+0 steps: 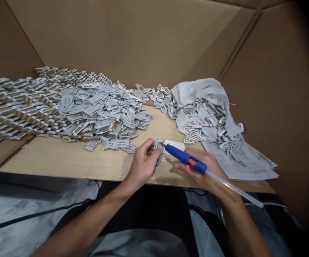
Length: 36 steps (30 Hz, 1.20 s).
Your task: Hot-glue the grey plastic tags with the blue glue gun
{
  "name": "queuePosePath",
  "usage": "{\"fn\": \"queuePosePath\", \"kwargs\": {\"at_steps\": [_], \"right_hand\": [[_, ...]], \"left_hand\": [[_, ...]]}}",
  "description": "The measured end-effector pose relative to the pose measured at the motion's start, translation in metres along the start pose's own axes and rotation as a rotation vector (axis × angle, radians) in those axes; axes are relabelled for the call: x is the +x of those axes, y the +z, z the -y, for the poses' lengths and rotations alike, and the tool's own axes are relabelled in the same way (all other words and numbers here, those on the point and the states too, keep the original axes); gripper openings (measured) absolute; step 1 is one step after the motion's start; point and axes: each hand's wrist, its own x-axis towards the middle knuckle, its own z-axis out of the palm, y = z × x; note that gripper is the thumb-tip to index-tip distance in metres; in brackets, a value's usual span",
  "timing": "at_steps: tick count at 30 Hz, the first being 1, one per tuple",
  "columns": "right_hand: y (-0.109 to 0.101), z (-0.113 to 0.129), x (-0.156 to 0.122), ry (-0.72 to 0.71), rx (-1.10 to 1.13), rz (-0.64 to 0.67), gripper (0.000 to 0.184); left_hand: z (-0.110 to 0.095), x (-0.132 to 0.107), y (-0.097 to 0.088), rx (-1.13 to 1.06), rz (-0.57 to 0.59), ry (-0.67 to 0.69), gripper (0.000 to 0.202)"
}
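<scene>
My left hand [144, 162] pinches a small grey-and-white pointed piece [158, 150] over the table's front part. In my right hand [206, 166] is a blue pen-style hot glue gun [182, 155], with a red light glowing on it. A long translucent glue stick [236, 189] sticks out of its rear end. The gun's nozzle meets the upper part of the held piece or hovers just over it; I cannot tell which. Behind the nozzle lies a white card [177, 145] on the wood.
A big heap of similar grey pieces [103, 110] covers the left side, beside neatly stacked rows [18, 107]. More loose pieces [197, 123] lie at right among white paper wrapping [199, 87] and paper sheets [248, 171]. Cardboard walls [149, 43] enclose the wooden tabletop [76, 162].
</scene>
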Motion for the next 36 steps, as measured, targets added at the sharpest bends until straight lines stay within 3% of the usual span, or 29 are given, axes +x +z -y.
{"fn": "queuePosePath", "kwargs": {"at_steps": [14,24,31,36], "right_hand": [[0.001,-0.002,-0.001,-0.035,-0.055,0.008,0.038],[0.002,0.011,-0.003,-0.042,-0.078,0.013,0.038],[0.002,0.030,-0.009,-0.070,-0.092,0.067,0.017],[0.018,0.033,-0.008,-0.058,-0.216,0.076,0.013]], "left_hand": [[0.002,-0.001,0.000,0.087,-0.021,0.044,0.026],[0.004,-0.004,0.000,0.145,-0.012,0.074,0.026],[0.004,-0.006,-0.001,0.218,0.003,0.071,0.028],[0.005,-0.002,-0.003,0.214,-0.013,0.077,0.027]]}}
